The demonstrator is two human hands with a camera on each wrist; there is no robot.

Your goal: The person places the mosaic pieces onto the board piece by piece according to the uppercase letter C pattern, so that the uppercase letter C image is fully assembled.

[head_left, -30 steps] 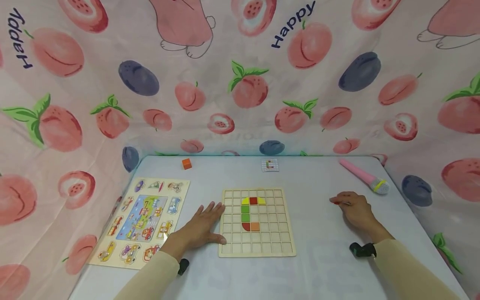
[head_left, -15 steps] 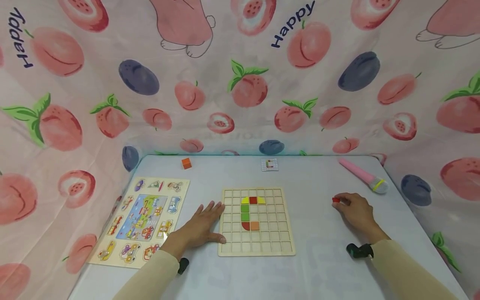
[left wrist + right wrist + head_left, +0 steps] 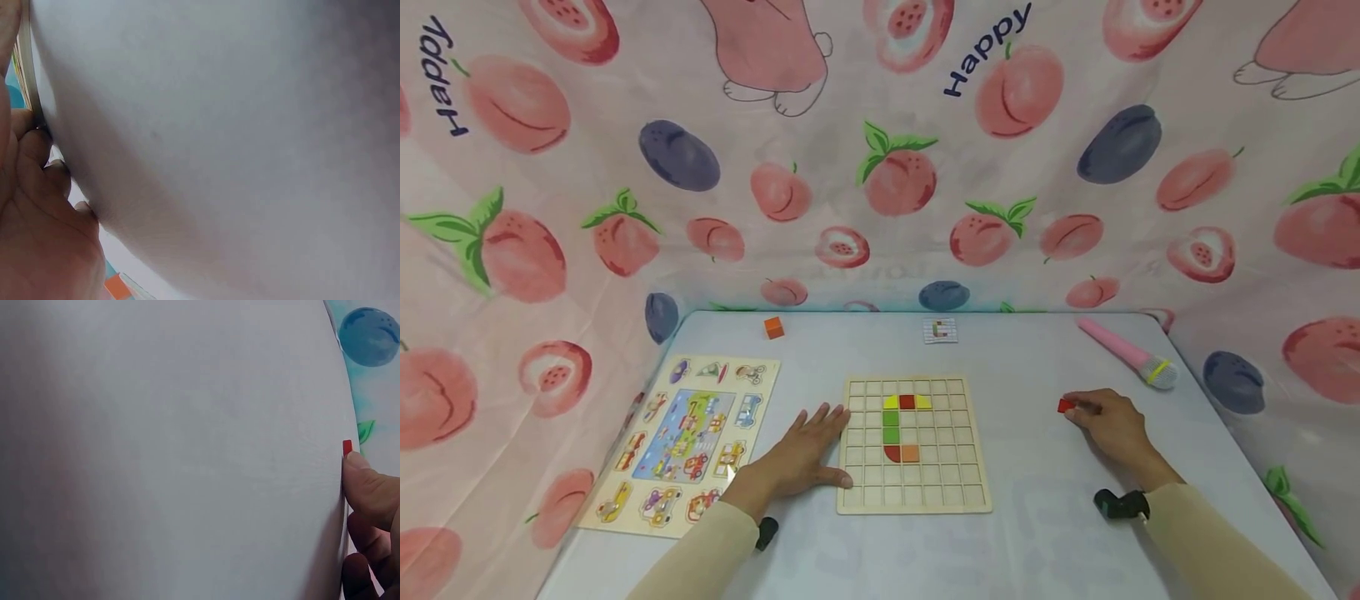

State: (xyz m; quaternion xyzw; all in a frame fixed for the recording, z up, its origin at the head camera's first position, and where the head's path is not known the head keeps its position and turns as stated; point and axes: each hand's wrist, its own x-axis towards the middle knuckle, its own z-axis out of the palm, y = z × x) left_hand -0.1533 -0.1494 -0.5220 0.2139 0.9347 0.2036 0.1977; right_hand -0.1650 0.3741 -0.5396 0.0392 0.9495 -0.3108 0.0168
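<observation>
My right hand (image 3: 1111,427) pinches a small red block (image 3: 1064,406) between thumb and fingertip, to the right of the wooden grid board. In the right wrist view the red block (image 3: 347,447) pokes out past the thumb. Spread fingers of my left hand (image 3: 801,454) lie flat at the left edge of the grid board (image 3: 951,482), the thumb and fingertips touching it. On the board sit yellow corner pieces (image 3: 891,402), a red square (image 3: 907,402), green squares (image 3: 891,426), a rounded red piece (image 3: 892,454) and an orange square (image 3: 910,453).
Left of the board lies a vehicle picture puzzle (image 3: 681,442), partly under the left forearm. An orange cube (image 3: 773,327) stands at the back left, a small pattern card (image 3: 940,331) at the back middle. A pink toy microphone (image 3: 1127,352) lies at the back right.
The red block, mostly hidden by the fingers a second ago, now shows at the right fingertips. The right hand has shifted only slightly. My left hand and the board have stayed put.
</observation>
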